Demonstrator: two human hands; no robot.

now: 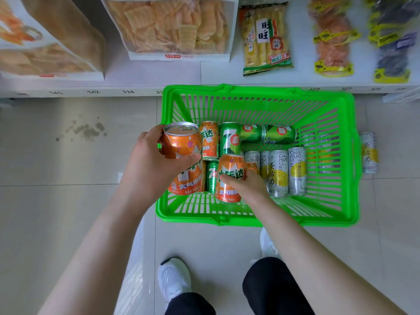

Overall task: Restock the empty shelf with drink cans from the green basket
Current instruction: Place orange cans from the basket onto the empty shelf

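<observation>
Orange and shiny, one can (179, 142) is wrapped in the left hand (147, 164), lifted over the left side of the basket (256, 221). The right hand (247, 185) grips a second can (229, 178), orange too, lower down inside, close to green cans (229, 138) and white cans (296, 171). I think both should come straight up, so they do not bump the others. Hold them tight and upright. The shelf (154, 73) behind holds snack bags (172, 28); its empty spot is not showing.
</observation>
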